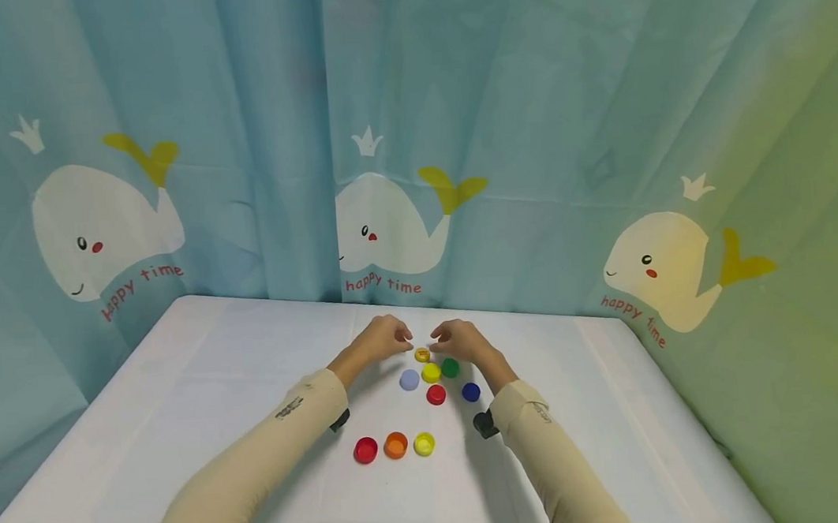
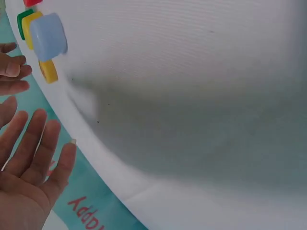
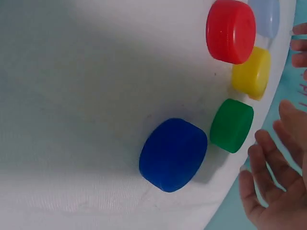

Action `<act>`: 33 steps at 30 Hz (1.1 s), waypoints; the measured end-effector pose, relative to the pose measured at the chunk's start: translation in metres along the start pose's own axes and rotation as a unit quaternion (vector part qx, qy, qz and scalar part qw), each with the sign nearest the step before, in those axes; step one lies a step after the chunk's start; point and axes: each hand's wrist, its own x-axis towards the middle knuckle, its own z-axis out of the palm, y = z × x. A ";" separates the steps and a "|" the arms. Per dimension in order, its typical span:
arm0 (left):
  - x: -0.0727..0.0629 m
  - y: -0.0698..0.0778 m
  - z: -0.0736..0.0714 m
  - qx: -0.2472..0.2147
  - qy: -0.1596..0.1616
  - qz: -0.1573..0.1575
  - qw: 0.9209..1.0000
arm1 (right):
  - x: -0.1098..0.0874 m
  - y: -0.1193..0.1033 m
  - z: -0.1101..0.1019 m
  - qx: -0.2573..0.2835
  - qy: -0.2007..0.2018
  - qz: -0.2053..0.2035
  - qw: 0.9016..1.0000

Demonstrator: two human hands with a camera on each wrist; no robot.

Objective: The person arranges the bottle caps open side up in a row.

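At the far side of the table, my left hand and right hand hover on either side of a golden-yellow bottle cap with dark marks on its top. Both have loosely bent fingers with nothing between them. In the left wrist view, the left hand's fingers are spread below that cap. Just in front of it lie a yellow cap, a green cap and a pale blue cap. Nearest the right hand in the right wrist view is the green cap.
A red cap and a dark blue cap lie nearer me. Closer still, a red cap, an orange cap and a yellow cap form a row, hollow sides up. A whale-print curtain hangs behind the white table.
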 end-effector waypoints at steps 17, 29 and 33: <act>0.012 0.002 0.017 0.027 -0.043 -0.042 0.998 | 0.003 0.009 0.011 0.032 -0.029 0.006 0.999; 0.015 0.010 0.025 0.070 -0.038 -0.055 0.995 | 0.009 0.007 0.015 -0.036 -0.016 -0.021 0.999; 0.013 0.010 0.022 0.072 -0.048 -0.051 0.995 | 0.010 0.006 0.017 -0.034 -0.019 -0.017 0.999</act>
